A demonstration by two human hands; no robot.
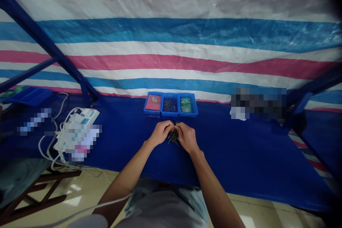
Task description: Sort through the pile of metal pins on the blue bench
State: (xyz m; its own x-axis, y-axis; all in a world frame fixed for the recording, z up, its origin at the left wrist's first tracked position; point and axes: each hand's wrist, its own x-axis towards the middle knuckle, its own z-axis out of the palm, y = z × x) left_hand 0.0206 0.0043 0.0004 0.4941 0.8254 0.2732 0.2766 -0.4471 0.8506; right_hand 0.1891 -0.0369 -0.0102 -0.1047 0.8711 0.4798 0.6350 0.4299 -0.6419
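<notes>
My left hand [161, 131] and my right hand [187, 136] meet over the blue table, fingertips pinched close together. Whatever lies between their fingers is too small to make out. Just under and between them is a small pile of thin, dark screws [173, 137], partly covered by my fingers. Beyond my hands stand three joined blue bins. A red packet [153, 103] fills the left bin [153, 113]. More dark screws [170, 104] lie in the middle bin [170, 114]. Green-and-clear packets [186, 105] sit in the right bin [188, 115].
A white power strip [85, 115] with tangled cables lies on the left of the table [235, 156]. Farther left is a blue tray [32, 95]. Blurred-out items lie at the back right. Behind hangs a striped sheet [171, 48], with blue frame posts on both sides.
</notes>
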